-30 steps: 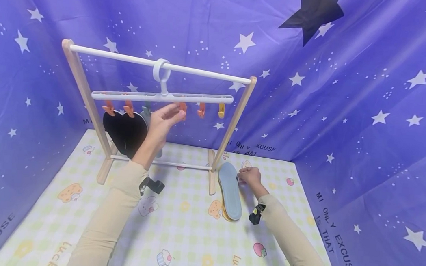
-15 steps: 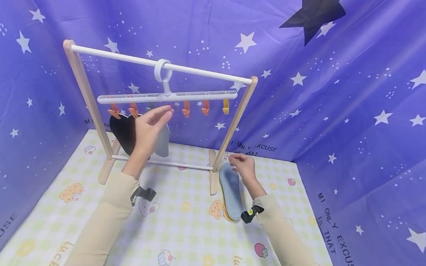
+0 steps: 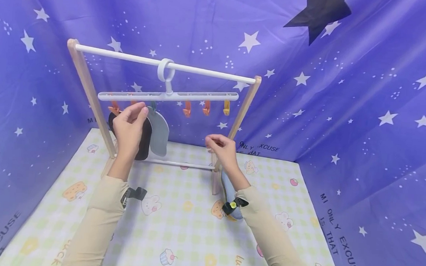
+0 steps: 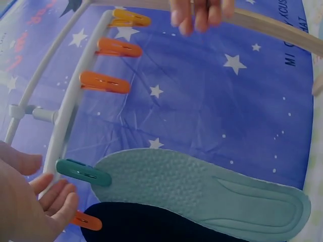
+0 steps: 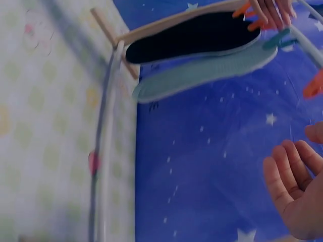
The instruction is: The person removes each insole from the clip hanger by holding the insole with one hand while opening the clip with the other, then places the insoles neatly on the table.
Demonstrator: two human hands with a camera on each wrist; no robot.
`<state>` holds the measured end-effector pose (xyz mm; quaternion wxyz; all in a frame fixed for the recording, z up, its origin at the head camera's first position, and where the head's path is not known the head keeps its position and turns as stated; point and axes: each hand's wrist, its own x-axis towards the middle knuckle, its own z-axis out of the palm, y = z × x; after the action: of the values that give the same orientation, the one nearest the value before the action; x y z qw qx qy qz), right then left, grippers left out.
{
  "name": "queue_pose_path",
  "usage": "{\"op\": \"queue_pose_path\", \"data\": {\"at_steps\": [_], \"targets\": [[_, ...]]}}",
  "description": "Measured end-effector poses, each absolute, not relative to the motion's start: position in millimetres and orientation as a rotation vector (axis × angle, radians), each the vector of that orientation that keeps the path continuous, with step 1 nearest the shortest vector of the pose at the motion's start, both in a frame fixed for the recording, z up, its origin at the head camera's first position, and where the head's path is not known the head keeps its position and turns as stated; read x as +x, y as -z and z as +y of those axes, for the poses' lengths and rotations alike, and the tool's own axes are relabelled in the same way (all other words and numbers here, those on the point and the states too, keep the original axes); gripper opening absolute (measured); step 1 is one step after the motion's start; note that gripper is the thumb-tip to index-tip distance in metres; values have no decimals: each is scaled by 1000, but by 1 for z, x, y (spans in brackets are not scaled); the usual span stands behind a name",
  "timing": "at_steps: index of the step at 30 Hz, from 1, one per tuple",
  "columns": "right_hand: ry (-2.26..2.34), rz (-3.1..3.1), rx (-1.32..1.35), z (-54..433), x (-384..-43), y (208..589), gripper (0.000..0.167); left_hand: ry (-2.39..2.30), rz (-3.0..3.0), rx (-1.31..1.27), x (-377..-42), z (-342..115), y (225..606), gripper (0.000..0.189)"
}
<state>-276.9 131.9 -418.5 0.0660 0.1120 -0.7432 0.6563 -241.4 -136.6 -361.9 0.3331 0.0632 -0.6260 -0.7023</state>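
Both hands: compared with half a second ago, the left hand (image 3: pixel 127 132) is farther left, in front of the black insole (image 3: pixel 145 141); the right hand (image 3: pixel 225 152) is higher and farther left, no longer above the lying insoles (image 3: pixel 227 188); the hanger (image 3: pixel 204 96), tipped up at its right end before, is nearer level.
Left post (image 3: pixel 87 88): pale wood, holding up the rack's white top rod (image 3: pixel 122 57).
Left orange clips: one (image 3: pixel 114 106) shows beside the left hand, another is mostly behind it; the black insole hangs below them.
Left fingers: loosely bent, thumb and forefinger tips a narrow gap apart; from where I stand I cannot tell whether they touch a clip.
Grey-blue insole (image 3: pixel 159 134): hangs from the green clip (image 4: pixel 83 172), just right of the black one.
Bare clips: two orange ones (image 3: pixel 187 109) (image 3: pixel 206 108), then a yellow one (image 3: pixel 226 107) at the hanger's right end.
Right fingers: gently curved, thumb standing apart, in front of the right post (image 3: pixel 245 104) and below the clips.
Lying insoles: stacked on the checked cloth (image 3: pixel 188 237), near the rack's right foot, blue-grey uppermost, partly hidden beneath the right wrist.
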Motion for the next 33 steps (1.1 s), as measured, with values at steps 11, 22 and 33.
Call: {"op": "queue_pose_path", "data": {"at_steps": [11, 22, 33], "targets": [[-1910, -2357, 524, 73, -300, 420, 27, 1739, -1930, 216, -252, -134, 354, 26], [-1914, -2421, 617, 43, -309, 425, 33, 1845, -1846, 116, -259, -134, 361, 16], [-1885, -2444, 543, 35, -305, 425, 21, 1974, -1759, 111, -260, -131, 362, 27]]}}
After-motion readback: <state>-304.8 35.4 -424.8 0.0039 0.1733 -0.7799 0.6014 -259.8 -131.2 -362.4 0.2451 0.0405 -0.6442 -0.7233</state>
